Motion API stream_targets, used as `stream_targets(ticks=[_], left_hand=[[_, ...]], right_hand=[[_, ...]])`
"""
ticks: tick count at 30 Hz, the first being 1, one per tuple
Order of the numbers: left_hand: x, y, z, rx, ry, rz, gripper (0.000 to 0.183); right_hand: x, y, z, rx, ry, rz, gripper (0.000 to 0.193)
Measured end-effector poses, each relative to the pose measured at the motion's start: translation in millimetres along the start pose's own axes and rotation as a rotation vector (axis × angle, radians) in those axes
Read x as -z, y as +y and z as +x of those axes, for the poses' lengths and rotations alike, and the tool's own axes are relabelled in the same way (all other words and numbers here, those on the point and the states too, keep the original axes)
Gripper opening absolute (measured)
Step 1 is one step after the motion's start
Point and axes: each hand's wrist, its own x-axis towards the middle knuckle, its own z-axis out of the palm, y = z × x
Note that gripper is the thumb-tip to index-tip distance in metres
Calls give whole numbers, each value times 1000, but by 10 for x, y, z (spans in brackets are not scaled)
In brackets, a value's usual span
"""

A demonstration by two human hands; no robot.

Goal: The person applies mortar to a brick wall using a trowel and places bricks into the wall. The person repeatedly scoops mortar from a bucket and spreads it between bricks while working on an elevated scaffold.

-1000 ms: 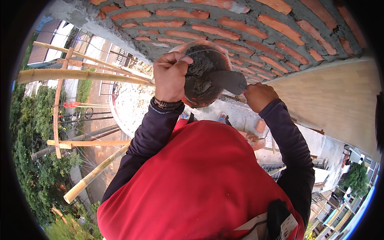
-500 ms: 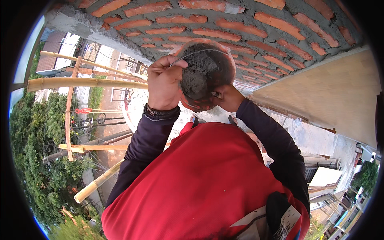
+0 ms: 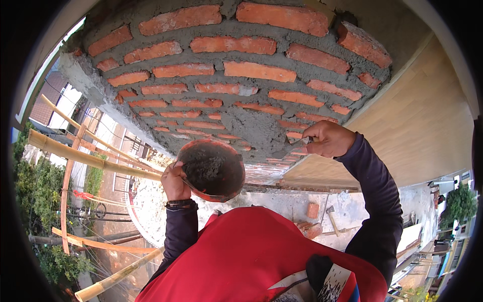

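Note:
My left hand [image 3: 175, 182] is closed on the rim of a reddish bucket [image 3: 233, 177], which tilts in front of my chest. Dark wet mortar [image 3: 205, 167] lies inside it. At the wall, my right hand [image 3: 329, 139] grips the handle of a trowel [image 3: 287, 150], whose blade rests on or very close to the brickwork. A wide smear of fresh grey mortar [image 3: 254, 127] covers bricks just left of the blade. Orange bricks with grey joints make up the wall [image 3: 259, 71] ahead of me.
Bamboo poles [image 3: 95, 156] form a scaffold at the left, with trees beyond. A smooth tan panel [image 3: 417, 110] meets the wall on the right. Below lie a hammer [image 3: 332, 220] and loose brick pieces [image 3: 313, 210].
The bucket has come down and left in my left hand. My right hand has left the bucket and reached the wall with the trowel; more brickwork is in view.

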Motion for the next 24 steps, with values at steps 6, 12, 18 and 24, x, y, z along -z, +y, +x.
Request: stream_targets(ticks=[6, 12, 18, 24], left_hand=[[250, -221, -20, -63, 120, 102, 12], [347, -231, -96, -98, 190, 107, 17], [378, -257, -139, -95, 217, 53, 17], [353, -309, -61, -99, 140, 142, 13]], right_hand=[[1410, -538, -683, -173, 222, 133, 17], [2308, -896, -552, -113, 656, -478, 26], [2118, -592, -165, -80, 1044, -1297, 26], [1981, -585, -447, -178, 1069, -1287, 25]])
